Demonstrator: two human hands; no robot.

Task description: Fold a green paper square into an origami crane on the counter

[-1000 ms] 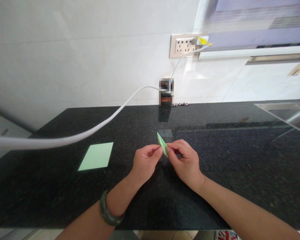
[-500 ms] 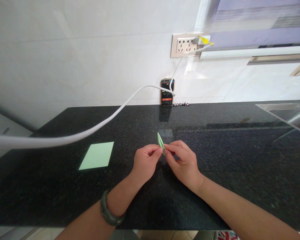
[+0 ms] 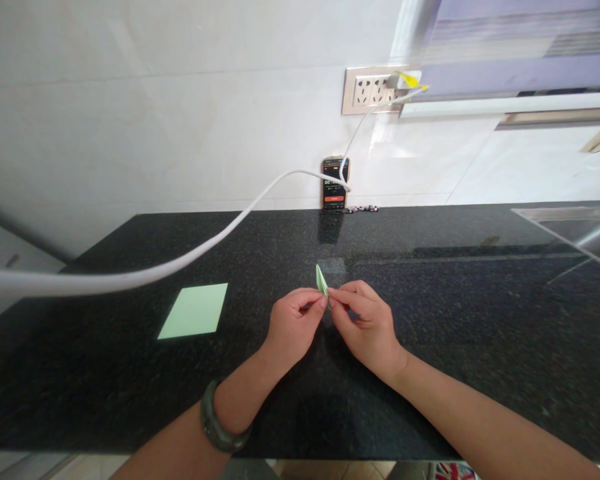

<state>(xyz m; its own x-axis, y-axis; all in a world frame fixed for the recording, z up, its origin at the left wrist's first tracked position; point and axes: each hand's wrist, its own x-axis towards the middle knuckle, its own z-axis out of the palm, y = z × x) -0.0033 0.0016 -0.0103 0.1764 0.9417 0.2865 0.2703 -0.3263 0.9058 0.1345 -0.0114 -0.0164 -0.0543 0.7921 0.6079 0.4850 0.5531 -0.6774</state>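
A small folded piece of light green paper stands up between my two hands, its pointed end toward the wall. My left hand pinches it from the left with thumb and forefinger. From the right, my right hand pinches the same paper, fingertips almost meeting those of the left. The lower part of the folded paper is hidden by my fingers. To the left, a flat square of light green paper lies on the dark speckled countertop.
A phone showing a timer leans on the tiled wall. A white cable runs across the view from the wall socket to the left edge. At the far right is a metal sink.
My left hand has shifted very slightly to the right, and less of the folded paper shows below the fingertips. My right hand has hardly moved.
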